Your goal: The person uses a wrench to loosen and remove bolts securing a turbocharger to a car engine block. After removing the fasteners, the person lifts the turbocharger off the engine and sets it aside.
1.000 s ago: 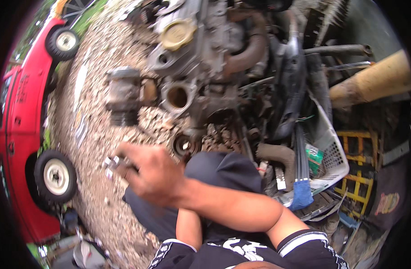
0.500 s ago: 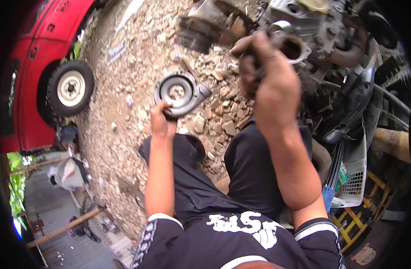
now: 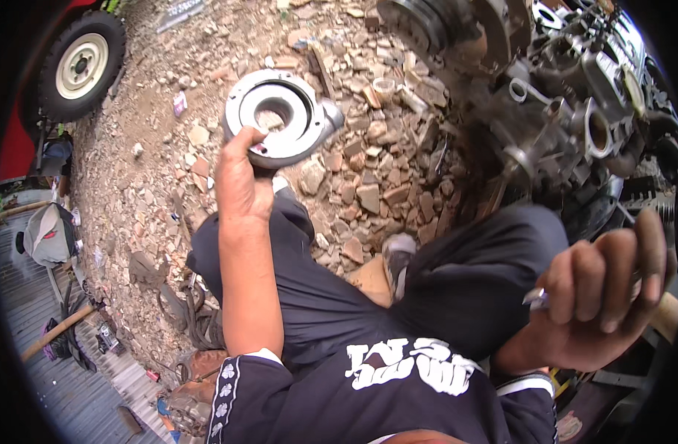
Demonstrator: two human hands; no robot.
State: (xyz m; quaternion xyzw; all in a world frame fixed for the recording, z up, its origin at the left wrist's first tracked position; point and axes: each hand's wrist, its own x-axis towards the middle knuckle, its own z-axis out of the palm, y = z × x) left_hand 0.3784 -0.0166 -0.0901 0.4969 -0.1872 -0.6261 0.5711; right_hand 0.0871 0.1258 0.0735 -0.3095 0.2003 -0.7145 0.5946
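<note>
My left hand grips the rim of a round grey metal housing with a wide centre hole, held up over the rubble ground. My right hand is curled near my right knee at the frame's right, closed around a small shiny metal part whose tip pokes out by the thumb. An engine block with round ports stands at the upper right, just beyond my right knee. I sit with dark trousers and grey shoes over the stones.
Broken bricks and gravel cover the ground. A wheel of a red vehicle is at the upper left. A grey bag, a wooden handle and scrap parts lie at the lower left.
The view has swung. My left hand has lifted the round housing higher and closer. My right hand has dropped from the engine down to the right, near my knee.
</note>
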